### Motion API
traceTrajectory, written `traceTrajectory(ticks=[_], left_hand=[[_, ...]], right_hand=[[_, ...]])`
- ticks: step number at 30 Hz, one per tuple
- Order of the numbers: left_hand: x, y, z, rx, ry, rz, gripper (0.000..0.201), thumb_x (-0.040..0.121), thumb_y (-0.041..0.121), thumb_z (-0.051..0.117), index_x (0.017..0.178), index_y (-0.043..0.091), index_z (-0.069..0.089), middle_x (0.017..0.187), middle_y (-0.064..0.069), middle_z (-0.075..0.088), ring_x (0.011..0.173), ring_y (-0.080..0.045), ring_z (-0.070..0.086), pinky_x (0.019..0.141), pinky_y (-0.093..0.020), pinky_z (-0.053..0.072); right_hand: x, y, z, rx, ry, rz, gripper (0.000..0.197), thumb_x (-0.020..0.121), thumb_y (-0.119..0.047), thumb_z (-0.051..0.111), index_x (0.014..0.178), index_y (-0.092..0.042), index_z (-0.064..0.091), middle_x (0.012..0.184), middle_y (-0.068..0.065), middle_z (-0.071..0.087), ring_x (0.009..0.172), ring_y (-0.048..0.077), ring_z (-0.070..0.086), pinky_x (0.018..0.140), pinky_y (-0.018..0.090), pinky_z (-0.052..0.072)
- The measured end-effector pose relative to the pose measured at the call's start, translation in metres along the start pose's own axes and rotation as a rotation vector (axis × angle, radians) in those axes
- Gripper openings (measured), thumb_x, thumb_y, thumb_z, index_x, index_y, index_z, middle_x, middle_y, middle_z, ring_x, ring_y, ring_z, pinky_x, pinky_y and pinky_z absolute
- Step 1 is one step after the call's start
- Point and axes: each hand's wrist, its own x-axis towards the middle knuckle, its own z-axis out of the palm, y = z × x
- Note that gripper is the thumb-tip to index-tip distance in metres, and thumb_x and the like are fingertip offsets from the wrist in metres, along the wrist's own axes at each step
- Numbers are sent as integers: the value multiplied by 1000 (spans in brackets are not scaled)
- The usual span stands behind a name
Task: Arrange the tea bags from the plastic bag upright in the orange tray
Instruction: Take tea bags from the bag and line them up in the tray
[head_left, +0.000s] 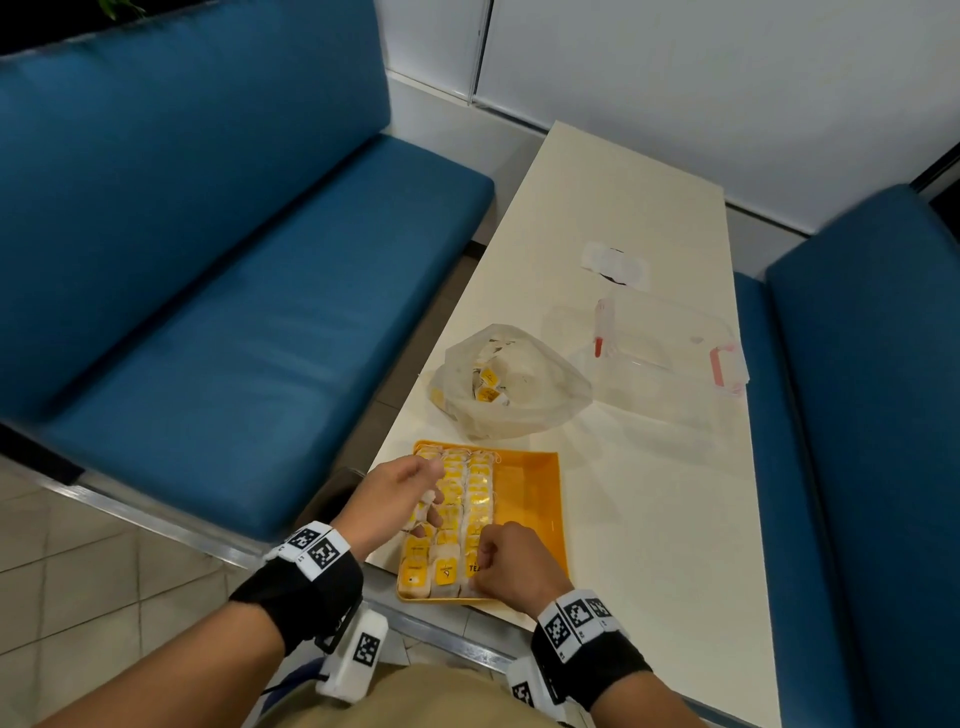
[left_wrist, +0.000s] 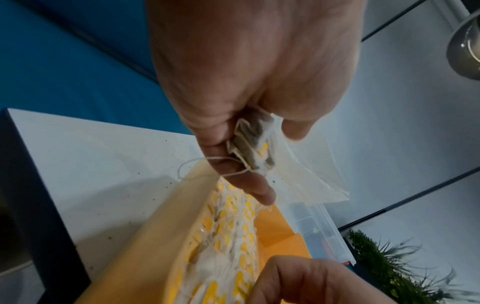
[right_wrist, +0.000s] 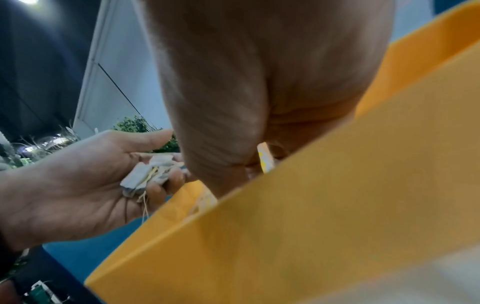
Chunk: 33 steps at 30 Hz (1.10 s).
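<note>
The orange tray (head_left: 531, 501) lies at the table's near edge, its left part filled with three rows of upright tea bags (head_left: 470, 499). My left hand (head_left: 428, 499) hovers over the left row and grips a small bundle of tea bags (left_wrist: 253, 148), a string dangling from it. My right hand (head_left: 480, 558) is at the near end of the third row, its curled fingers pinching a yellow-tagged tea bag (right_wrist: 265, 158) inside the tray. Beyond the tray sits the crumpled plastic bag (head_left: 511, 389), open, with more tea bags inside.
A clear plastic box with red clasps (head_left: 670, 353) stands right of the bag, and a white paper (head_left: 615, 262) lies farther back. Blue benches (head_left: 234, 291) flank the cream table (head_left: 649, 519). The tray's right part holds no bags.
</note>
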Motion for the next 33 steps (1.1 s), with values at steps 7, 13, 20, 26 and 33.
traceTrajectory(ticks=[7, 13, 20, 26, 33], left_hand=[[-5, 13, 4, -252, -187, -60, 60, 97, 68, 28, 133, 27, 51, 90, -20, 73, 69, -30, 66, 61, -35, 52], [-3, 14, 12, -224, -249, -66, 65, 95, 71, 24, 135, 30, 54, 99, -14, 76, 75, -30, 69, 68, -39, 56], [-5, 20, 13, -176, -349, -66, 63, 101, 65, 25, 129, 20, 59, 95, -13, 75, 74, -30, 68, 60, -33, 53], [-3, 21, 7, -129, -270, -32, 39, 91, 39, 70, 116, 10, 66, 104, -14, 74, 77, -28, 72, 59, -32, 54], [9, 10, 3, 53, -94, 39, 15, 89, 7, 76, 97, 0, 65, 86, -13, 68, 65, -20, 70, 53, -30, 52]], right_hand=[[-4, -27, -46, 221, 252, -196, 9, 87, -25, 71, 83, -30, 65, 94, -9, 64, 84, 3, 58, 75, 20, 43], [-12, -49, -59, 399, 170, -292, 16, 80, -34, 79, 93, -30, 71, 97, -10, 68, 75, 6, 64, 73, 24, 54], [0, -40, -52, 419, 178, -257, 15, 82, -18, 74, 96, -23, 72, 86, -7, 69, 72, 2, 60, 70, 20, 50], [2, -32, -59, 662, 167, -209, 8, 87, -6, 71, 93, -4, 66, 77, 3, 67, 66, 19, 71, 59, 28, 54], [0, -25, -56, 953, 113, -99, 13, 87, 4, 68, 97, 0, 59, 87, 10, 67, 81, 33, 73, 70, 38, 60]])
